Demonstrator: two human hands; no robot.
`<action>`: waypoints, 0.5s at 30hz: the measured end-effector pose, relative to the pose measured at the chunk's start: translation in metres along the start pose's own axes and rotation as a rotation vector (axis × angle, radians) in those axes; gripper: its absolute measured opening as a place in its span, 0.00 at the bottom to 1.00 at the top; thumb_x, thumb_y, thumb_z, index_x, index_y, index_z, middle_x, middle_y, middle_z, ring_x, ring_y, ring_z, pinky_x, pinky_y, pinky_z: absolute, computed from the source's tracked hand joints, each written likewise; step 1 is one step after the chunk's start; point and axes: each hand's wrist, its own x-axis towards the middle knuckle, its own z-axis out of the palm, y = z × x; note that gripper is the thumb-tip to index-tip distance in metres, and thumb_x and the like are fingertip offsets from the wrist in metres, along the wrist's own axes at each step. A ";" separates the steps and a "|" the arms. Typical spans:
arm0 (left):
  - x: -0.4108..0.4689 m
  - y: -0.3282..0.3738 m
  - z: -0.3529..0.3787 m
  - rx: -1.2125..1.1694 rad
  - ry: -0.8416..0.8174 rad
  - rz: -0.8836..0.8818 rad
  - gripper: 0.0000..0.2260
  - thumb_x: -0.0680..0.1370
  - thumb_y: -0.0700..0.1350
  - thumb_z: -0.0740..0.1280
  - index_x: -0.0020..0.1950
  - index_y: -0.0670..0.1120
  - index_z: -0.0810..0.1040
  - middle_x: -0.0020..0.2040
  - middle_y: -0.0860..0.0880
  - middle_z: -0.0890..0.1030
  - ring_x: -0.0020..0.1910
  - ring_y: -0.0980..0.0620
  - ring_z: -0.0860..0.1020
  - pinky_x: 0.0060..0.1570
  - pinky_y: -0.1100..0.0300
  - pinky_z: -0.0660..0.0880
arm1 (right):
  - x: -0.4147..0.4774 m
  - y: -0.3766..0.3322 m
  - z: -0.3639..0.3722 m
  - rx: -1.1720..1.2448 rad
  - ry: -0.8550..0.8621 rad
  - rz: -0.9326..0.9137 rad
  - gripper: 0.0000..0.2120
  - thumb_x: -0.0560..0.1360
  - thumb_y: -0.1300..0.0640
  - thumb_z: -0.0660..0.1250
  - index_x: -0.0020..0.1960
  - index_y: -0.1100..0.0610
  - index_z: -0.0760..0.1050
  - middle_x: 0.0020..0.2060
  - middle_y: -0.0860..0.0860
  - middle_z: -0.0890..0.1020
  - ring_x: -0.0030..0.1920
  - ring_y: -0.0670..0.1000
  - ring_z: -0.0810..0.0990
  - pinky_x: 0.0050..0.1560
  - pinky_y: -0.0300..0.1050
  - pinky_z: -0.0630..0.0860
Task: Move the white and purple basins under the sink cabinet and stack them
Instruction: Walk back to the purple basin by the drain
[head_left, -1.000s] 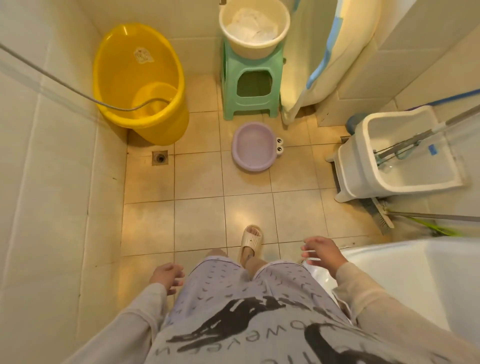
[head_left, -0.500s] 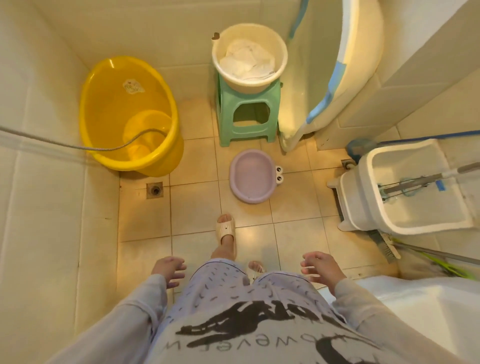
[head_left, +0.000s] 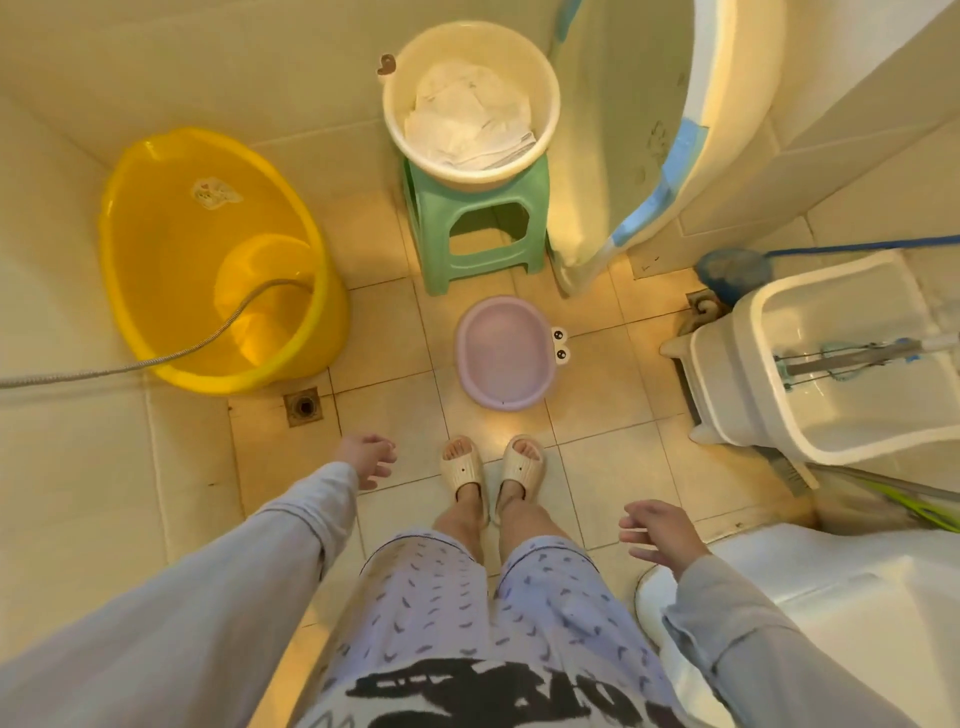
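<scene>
Both hands, left and right, empty, fingers loose; purple basin now closer ahead, feet together.

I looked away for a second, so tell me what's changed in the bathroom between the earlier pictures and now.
The person has stepped forward: both slippered feet now stand together just short of the purple basin, where a second ago only one showed. The left hand has reached forward; the right hand hangs open near the white fixture. Nothing has been grasped. The purple basin, the white basin on the green stool and the yellow tub have not moved.
</scene>
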 end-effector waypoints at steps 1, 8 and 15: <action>0.005 0.000 0.003 0.013 -0.008 -0.024 0.06 0.78 0.40 0.59 0.51 0.43 0.75 0.49 0.44 0.78 0.35 0.52 0.74 0.35 0.61 0.70 | 0.005 -0.006 0.002 -0.017 -0.006 0.001 0.06 0.77 0.61 0.61 0.53 0.61 0.73 0.38 0.55 0.77 0.35 0.52 0.76 0.37 0.44 0.72; 0.070 -0.003 0.041 0.097 -0.061 -0.140 0.05 0.77 0.39 0.60 0.49 0.43 0.75 0.39 0.48 0.78 0.33 0.52 0.74 0.34 0.62 0.69 | 0.085 -0.042 0.014 -0.113 -0.023 0.034 0.06 0.77 0.60 0.61 0.51 0.59 0.75 0.39 0.55 0.79 0.37 0.52 0.79 0.38 0.44 0.75; 0.223 0.001 0.107 0.131 -0.046 -0.132 0.07 0.75 0.39 0.60 0.49 0.43 0.76 0.45 0.45 0.80 0.37 0.51 0.75 0.32 0.62 0.68 | 0.261 -0.059 0.062 -0.185 -0.066 0.051 0.06 0.76 0.61 0.60 0.50 0.59 0.76 0.41 0.56 0.80 0.41 0.55 0.79 0.39 0.45 0.75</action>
